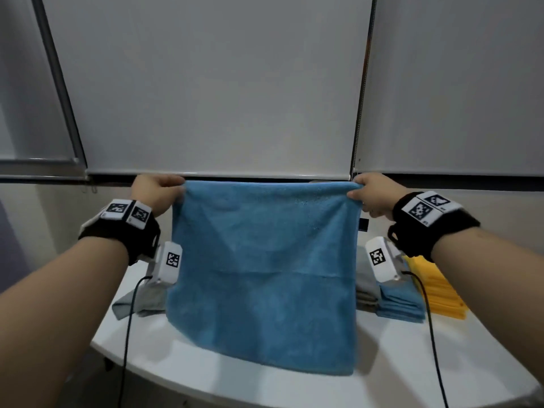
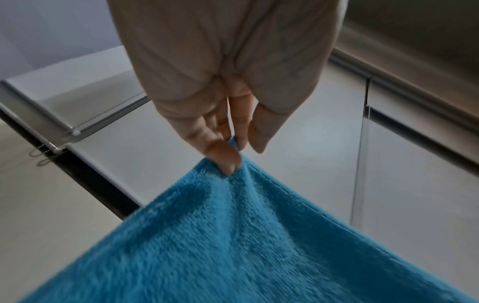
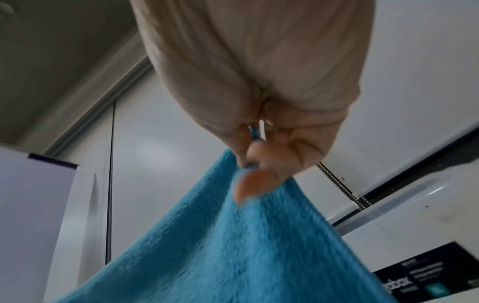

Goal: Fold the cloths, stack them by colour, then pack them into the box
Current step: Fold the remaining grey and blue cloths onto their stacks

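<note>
A blue cloth (image 1: pixel 265 275) hangs spread out in the air above the white table (image 1: pixel 265 384). My left hand (image 1: pixel 160 194) pinches its upper left corner and my right hand (image 1: pixel 369 195) pinches its upper right corner. In the left wrist view the thumb and fingers of the left hand (image 2: pixel 228 155) nip the corner of the blue cloth (image 2: pixel 233 235). The right wrist view shows the right hand (image 3: pixel 255 172) gripping the other corner of the blue cloth (image 3: pixel 246 246). The cloth's lower edge hangs just over the table.
On the table at the right lie folded stacks: grey cloths (image 1: pixel 366 287), blue cloths (image 1: pixel 400 304) and yellow cloths (image 1: pixel 438 293). A loose grey cloth (image 1: pixel 138 301) lies at the left behind the hanging one. White roller blinds (image 1: pixel 220 83) cover the window behind.
</note>
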The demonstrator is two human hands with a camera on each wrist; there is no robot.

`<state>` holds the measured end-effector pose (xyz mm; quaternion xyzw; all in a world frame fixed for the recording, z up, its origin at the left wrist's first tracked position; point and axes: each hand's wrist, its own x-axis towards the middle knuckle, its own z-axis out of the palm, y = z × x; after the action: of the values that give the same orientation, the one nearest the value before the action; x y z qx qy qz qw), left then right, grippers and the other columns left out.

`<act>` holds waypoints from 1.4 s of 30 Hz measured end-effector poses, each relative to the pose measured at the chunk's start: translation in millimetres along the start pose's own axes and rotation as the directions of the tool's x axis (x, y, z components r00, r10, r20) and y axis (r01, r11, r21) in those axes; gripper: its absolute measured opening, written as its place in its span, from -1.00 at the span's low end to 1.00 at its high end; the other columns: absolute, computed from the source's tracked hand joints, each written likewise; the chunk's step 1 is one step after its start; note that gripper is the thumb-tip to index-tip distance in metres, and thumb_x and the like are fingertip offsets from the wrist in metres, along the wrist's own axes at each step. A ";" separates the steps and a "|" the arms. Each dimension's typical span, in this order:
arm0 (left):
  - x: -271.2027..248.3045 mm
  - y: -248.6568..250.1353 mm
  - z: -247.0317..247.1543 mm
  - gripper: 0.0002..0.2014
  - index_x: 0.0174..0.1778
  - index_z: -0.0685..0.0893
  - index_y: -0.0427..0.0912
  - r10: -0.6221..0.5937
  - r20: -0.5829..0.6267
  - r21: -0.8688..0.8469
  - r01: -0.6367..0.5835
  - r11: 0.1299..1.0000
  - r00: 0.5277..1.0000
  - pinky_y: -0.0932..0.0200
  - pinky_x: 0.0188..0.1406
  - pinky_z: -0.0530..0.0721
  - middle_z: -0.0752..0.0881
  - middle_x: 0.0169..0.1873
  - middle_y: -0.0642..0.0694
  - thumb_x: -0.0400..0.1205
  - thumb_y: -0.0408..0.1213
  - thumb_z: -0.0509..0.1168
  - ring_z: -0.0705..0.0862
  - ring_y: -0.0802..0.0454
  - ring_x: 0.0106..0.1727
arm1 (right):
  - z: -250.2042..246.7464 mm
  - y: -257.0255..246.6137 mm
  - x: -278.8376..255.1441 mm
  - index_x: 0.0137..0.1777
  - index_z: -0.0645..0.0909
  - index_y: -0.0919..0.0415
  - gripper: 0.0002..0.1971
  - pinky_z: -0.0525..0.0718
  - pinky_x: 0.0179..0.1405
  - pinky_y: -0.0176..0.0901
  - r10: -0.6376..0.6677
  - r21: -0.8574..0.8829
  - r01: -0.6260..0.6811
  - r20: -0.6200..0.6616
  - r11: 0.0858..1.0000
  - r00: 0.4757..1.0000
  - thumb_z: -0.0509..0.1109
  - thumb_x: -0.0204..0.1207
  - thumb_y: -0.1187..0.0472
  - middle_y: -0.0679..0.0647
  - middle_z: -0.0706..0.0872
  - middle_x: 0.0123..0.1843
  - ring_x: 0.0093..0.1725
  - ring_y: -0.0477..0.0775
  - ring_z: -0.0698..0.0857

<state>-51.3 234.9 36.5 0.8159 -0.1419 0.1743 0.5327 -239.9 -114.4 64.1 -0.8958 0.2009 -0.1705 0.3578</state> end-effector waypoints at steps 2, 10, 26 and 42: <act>9.5 7.2 6.6 -0.59 0.35 0.64 -0.27 -0.041 0.048 -0.121 0.047 0.991 0.998 0.23 -0.06 0.76 0.73 -0.09 -0.14 0.55 -0.41 0.40 0.67 0.04 -0.25 | 6.7 -11.1 8.6 -0.15 0.46 0.14 -0.83 0.53 -0.71 -0.26 0.005 0.165 0.003 -0.047 0.986 0.999 0.18 0.67 0.33 0.17 0.57 -0.24 -0.49 0.02 0.59; -3.1 53.5 -32.6 -0.87 -0.08 0.67 -0.17 0.144 -0.100 -0.505 -0.175 0.846 0.985 0.24 -0.17 0.72 0.69 -0.33 0.03 0.62 -0.48 0.31 0.68 0.09 -0.24 | -12.8 -30.8 -8.9 -0.16 0.38 0.12 -0.80 0.69 -0.43 -0.30 -0.160 0.511 0.247 -0.209 0.824 0.965 0.13 0.70 0.36 0.11 0.64 -0.09 -0.37 -0.04 0.77; -142.8 -93.3 -57.6 -0.48 -0.27 0.74 -0.31 -0.075 0.779 0.009 0.108 0.994 0.623 0.32 -0.52 0.34 0.62 -0.43 -0.15 0.18 0.11 0.61 0.40 0.04 -0.45 | 38.4 131.3 -142.6 0.04 0.45 0.28 -0.93 0.76 -0.16 -0.16 0.148 0.158 -0.366 0.717 0.917 0.682 0.20 0.70 0.28 0.21 0.79 -0.18 -0.07 0.19 0.81; -104.5 -122.7 48.9 -0.80 -0.32 0.53 -0.26 -0.256 0.408 -0.061 0.306 0.950 0.876 0.26 -0.41 0.47 0.53 -0.43 -0.11 0.61 -0.44 0.33 0.47 0.02 -0.35 | 105.3 116.7 -23.0 -0.34 0.39 -0.01 -0.76 0.42 -0.26 -0.19 -0.025 -0.581 0.180 0.265 0.794 0.964 0.26 0.53 0.26 -0.07 0.53 -0.22 -0.07 0.05 0.59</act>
<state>-87.5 242.8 -127.8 0.8114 -0.1366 -0.0824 0.5622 -240.2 -120.5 -94.7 -0.9864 0.1498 -0.0061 0.0677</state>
